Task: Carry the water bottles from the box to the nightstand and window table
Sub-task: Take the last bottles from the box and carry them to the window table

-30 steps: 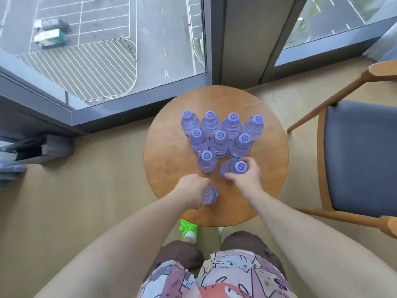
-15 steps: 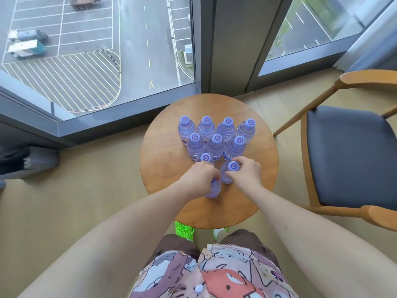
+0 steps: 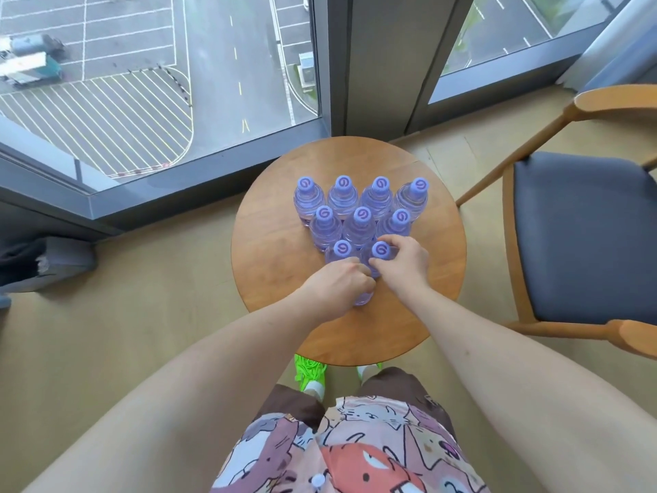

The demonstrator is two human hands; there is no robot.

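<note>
The left hand (image 3: 334,286) is curled knuckles-up around the top of the nearest water bottle (image 3: 363,299), its fingers wrapped closed over the cap and shoulder so that only the clear lower body shows below the fist; that bottle stands upright on the round wooden table (image 3: 270,265), long axis vertical, at the near tip of the cluster. The right hand (image 3: 401,265) is bent at the knuckles, thumb and fingertips pinching the neck of the front-right bottle (image 3: 381,250) just under its purple cap; the cap stays uncovered and faces straight up toward the camera, so this bottle too stands with its axis vertical. The two hands nearly touch each other between these bottles. Just beside the right hand's bottle stands the front-left bottle (image 3: 342,248), untouched, cap up. Behind them a row of three bottles (image 3: 362,216) and behind that a row of four bottles (image 3: 379,185) stand upright and packed shoulder to shoulder, forming a triangle whose wide side faces the window (image 3: 156,83); the far-right bottle of the back row looks slightly tilted outward, though the wide lens may account for it. A wooden chair with a dark seat (image 3: 583,240) stands to the right of the table, near but apart from it.
</note>
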